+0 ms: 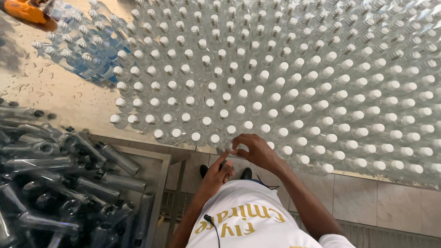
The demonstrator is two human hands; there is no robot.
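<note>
Both hands meet at lower centre, at the near table (69, 98) edge. Right hand (254, 149) has its fingers (236, 143) closed on the white cap (242, 147) of a bottle in the front row. Left hand (219, 173) sits just below, index finger extended toward that cap, gripping nothing. Capped bottles (294, 78) fill the wet table. Empty uncapped bottles (59, 183) lie piled at lower left.

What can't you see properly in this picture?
- Head view: the right hand covers the clear plastic bottle it touches at the wet metal table edge; its grip can't be judged.
- The left hand fingertips blur together.
- The orange object is cut off by the top edge.
- The bottle rows run past the right edge.
</note>
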